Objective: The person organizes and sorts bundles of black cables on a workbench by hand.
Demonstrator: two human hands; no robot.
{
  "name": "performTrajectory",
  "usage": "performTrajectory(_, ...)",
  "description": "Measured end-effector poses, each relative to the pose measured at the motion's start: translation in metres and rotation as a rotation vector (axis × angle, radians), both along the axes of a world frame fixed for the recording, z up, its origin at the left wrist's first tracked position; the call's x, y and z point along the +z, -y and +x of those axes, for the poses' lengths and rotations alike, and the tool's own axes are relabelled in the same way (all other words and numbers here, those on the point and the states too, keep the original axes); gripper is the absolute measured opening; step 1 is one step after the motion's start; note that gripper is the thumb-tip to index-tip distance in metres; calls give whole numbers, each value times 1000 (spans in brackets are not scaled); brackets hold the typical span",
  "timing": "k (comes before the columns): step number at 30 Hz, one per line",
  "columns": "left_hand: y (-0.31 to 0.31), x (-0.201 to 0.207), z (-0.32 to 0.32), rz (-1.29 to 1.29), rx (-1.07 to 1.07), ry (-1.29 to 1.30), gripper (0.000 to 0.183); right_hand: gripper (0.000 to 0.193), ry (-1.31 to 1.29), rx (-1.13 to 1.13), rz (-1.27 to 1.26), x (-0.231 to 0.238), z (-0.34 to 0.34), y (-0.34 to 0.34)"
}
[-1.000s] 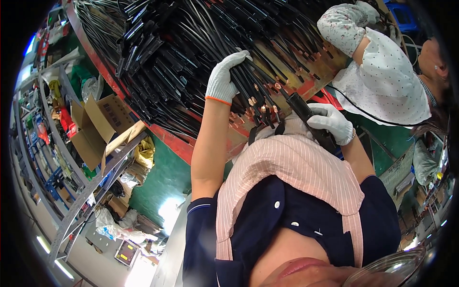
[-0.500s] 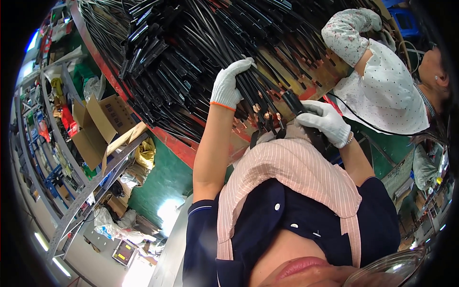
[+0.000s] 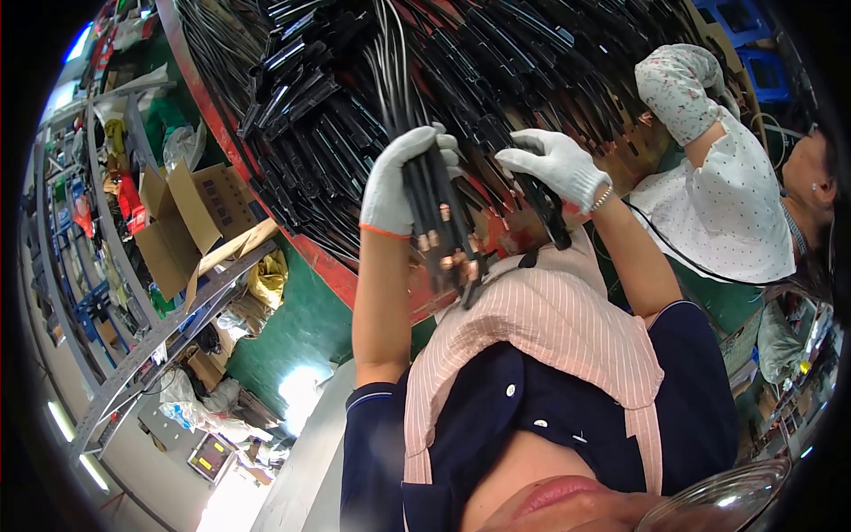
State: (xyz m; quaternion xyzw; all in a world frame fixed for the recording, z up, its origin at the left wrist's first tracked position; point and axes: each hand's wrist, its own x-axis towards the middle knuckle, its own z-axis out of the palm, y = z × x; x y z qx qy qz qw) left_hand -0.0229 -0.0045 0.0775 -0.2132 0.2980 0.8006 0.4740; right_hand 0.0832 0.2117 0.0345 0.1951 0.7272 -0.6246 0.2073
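Note:
My left hand point(image 3: 396, 182), in a white knit glove, is closed around a bundle of black cables point(image 3: 432, 191). Their bare copper ends point(image 3: 456, 262) hang toward my apron, slightly blurred. To the right, my right hand point(image 3: 558, 168), gloved too, has its fingers curled over a dark tube-like piece point(image 3: 551, 217) that slants down toward my lap. The glove hides part of this piece, so its exact kind cannot be made out. Beyond both hands lies a large heap of black cables point(image 3: 310, 151) with glossy black housings, many with copper tips pointing my way.
The heap rests on a red-edged table point(image 3: 321, 266). At the right, a co-worker in a dotted white garment point(image 3: 709, 204) reaches over the table. Open cardboard boxes point(image 3: 199, 208) and metal shelving point(image 3: 133, 355) stand left. Blue plastic bins point(image 3: 762, 75) sit at the far right.
My left hand has drawn the cable bundle left and toward me. My right hand has moved up and slightly left, away from the thick black piece's earlier place beside the copper ends.

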Motion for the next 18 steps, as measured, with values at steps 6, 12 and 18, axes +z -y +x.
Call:
performTrajectory(6,15,29,-18,74,19,-3,31,70,-65,227,425,-1,-66,23)
performTrajectory(12,17,29,-21,131,17,42,36,62,-19,483,554,4,-109,49)
performTrajectory(18,21,27,-13,131,54,42,34,89,110,35,-531,-23,-60,24)
